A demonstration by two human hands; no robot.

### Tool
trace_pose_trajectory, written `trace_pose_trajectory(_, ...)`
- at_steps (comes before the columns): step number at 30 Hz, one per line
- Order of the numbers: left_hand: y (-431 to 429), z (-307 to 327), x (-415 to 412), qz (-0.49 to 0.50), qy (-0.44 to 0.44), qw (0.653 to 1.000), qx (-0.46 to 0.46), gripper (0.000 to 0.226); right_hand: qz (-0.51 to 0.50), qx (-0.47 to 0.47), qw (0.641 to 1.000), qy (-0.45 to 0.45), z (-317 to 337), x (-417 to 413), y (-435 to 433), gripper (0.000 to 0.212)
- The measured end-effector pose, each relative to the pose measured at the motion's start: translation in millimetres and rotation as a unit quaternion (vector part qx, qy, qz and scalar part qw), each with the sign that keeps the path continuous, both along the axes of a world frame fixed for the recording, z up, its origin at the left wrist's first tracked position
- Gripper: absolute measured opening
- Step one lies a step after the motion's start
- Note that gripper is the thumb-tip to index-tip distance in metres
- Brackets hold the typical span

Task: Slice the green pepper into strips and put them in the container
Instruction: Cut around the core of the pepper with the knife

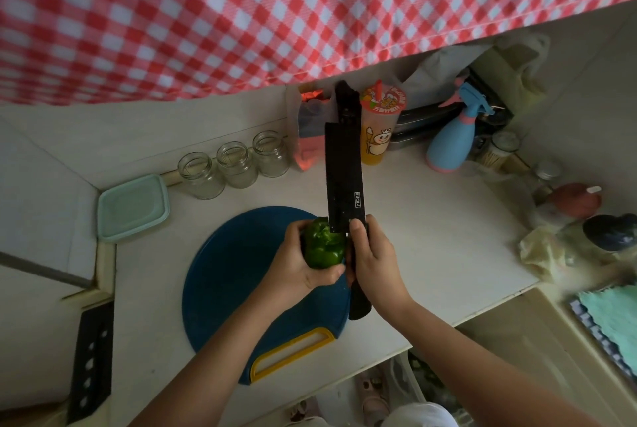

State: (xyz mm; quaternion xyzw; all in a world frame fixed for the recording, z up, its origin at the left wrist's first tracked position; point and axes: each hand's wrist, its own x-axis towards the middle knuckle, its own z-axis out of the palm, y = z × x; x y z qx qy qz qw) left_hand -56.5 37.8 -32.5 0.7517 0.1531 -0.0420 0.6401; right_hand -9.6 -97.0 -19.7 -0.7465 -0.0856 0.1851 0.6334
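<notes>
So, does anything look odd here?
Yes. The left hand grips the green pepper, seemingly lifted off the blue cutting board, while the right hand presses the black knife against it, close to that hand. That looks risky.

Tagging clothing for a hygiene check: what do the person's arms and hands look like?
The left hand and right hand are bare: no gloves, rings or watch visible. Both forearms are uncovered down to the frame edge, no sleeve in view.

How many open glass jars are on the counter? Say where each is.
3, in a row behind the cutting board: left jar by the container, middle jar, right jar nearest the drink cup. Others may be hidden at right.
</notes>
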Motion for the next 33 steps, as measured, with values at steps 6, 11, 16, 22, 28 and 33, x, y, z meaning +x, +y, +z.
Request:
trace_pose_trajectory(6,-5,10,-1,0.012,-0.023,0.999,0.039,0.079,-0.029,0.001,0.999,-0.041,3,-3,-3,0.026)
trace_pose_trajectory(11,-14,12,-2,0.038,-0.043,0.998,0.033,0.088,-0.077,0.067,0.995,-0.007,3,-8,-3,0.026)
trace_pose_trajectory(16,-17,10,-4,0.043,-0.048,0.997,0.037,0.090,-0.046,0.050,0.997,-0.024,7,-4,-8,0.024)
trace_pose_trajectory(22,-14,16,-3,0.006,-0.052,0.997,0.056,0.079,-0.009,0.009,0.999,-0.044,8,1,-15,0.029)
trace_pose_trajectory(28,-8,14,-4,-0.043,-0.021,0.998,0.035,0.081,0.033,-0.010,0.999,-0.020,7,5,-21,0.028)
trace_pose_trajectory(33,0,17,-4,-0.085,0.006,0.996,0.029,0.078,0.086,-0.029,0.996,-0.020,7,10,-26,0.027)
